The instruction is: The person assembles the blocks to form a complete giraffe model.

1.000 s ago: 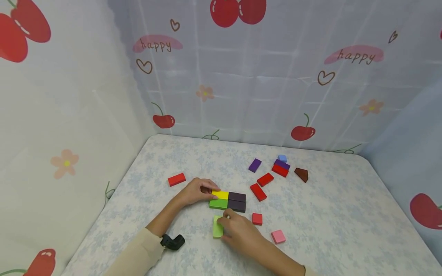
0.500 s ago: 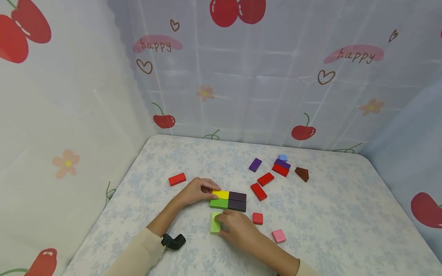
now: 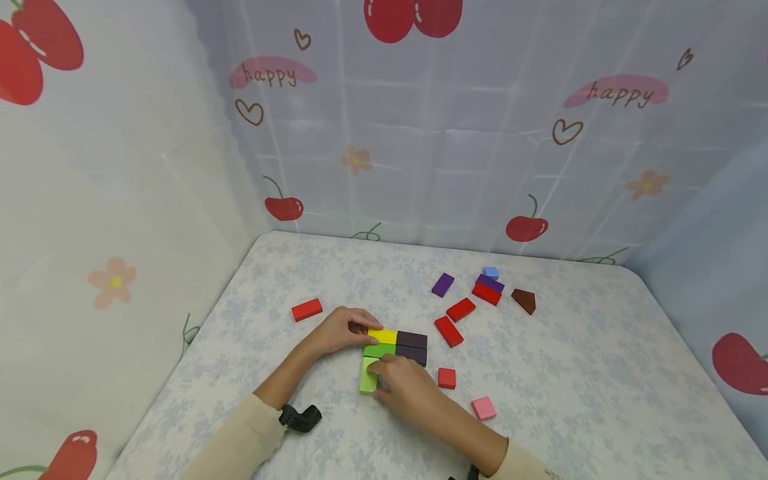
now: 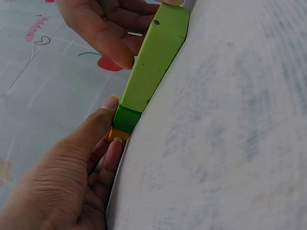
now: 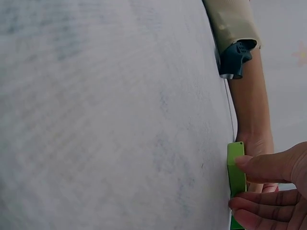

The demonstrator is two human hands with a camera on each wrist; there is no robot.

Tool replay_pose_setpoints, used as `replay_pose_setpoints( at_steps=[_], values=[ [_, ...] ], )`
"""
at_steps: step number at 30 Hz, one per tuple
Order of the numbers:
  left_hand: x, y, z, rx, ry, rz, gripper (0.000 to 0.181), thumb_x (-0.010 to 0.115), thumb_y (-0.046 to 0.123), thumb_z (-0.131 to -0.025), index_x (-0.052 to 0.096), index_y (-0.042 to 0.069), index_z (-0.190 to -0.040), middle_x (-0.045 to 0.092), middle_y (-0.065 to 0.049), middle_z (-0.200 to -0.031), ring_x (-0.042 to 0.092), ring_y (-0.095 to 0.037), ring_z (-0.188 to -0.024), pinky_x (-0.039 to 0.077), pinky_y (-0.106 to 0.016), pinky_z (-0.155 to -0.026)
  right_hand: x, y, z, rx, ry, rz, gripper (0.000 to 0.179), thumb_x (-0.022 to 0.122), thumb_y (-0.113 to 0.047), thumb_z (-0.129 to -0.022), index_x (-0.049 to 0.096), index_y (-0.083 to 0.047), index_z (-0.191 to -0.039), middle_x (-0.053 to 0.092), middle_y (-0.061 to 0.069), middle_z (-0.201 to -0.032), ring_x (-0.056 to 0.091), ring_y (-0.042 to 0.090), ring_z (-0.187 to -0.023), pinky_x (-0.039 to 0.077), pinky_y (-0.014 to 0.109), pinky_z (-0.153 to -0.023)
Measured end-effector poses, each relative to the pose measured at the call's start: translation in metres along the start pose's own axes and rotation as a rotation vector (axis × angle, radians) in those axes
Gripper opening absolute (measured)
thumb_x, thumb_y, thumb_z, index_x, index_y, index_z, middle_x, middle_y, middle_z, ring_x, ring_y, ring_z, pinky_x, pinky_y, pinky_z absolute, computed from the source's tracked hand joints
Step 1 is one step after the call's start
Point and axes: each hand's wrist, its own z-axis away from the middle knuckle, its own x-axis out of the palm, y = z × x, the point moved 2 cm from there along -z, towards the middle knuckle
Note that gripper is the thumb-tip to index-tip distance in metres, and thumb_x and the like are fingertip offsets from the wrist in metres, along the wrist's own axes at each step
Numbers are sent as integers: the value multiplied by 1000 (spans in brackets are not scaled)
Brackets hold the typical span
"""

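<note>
Two hands work at a block cluster on the table [image 3: 252, 313] in the head view: the left hand [image 3: 336, 331] rests curled against the left ends of the yellow block [image 3: 383, 335] and green block [image 3: 379, 349], which abut two dark blocks [image 3: 411, 345]; the right hand [image 3: 403, 389] grips the lime block [image 3: 367, 377], which lies flat with its far end touching the green one. Red blocks [image 3: 449, 331], a pink block [image 3: 483, 407] and purple blocks [image 3: 443, 285] lie scattered to the right and behind. From the left wrist, the left fingers [image 4: 106, 139] press the green and yellow ends, while the right thumb [image 4: 112, 45] pinches the lime block. From the right wrist, the right fingers [image 5: 259, 207] curl round the lime block's edge, beside the left forearm [image 5: 250, 103].
</note>
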Motion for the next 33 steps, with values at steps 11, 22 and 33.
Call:
replay_pose_setpoints(
  at_steps=[11, 22, 33],
  values=[
    [-1, -2, 0, 1, 1, 3, 30, 81, 4, -86, 76, -2, -115, 73, -15, -110, 59, -5, -82, 52, -21, -72, 1, 1, -3, -2, 2, 11, 40, 87, -20, -82, 75, -10, -118, 69, 0, -100, 62, 8, -84, 55, 25, -76],
    [1, -19, -3, -26, 3, 2, 29, 81, 5, -86, 77, 0, -114, 73, -14, -111, 61, -9, -82, 53, -22, -73, -37, 11, 10, 62, 84, -73, 44, 82, -28, -88, 72, -6, -125, 69, 10, -117, 66, 20, -94, 58, 35, -80],
    [1, -37, -5, -36, 15, -3, 29, 85, 14, -84, 80, 13, -113, 74, -1, -111, 62, -13, -86, 53, -24, -73, -82, 82, 27, 188, 300, -156, 39, 83, -19, -86, 73, -5, -122, 74, 10, -105, 66, 24, -86, 57, 30, -65]
  ],
)
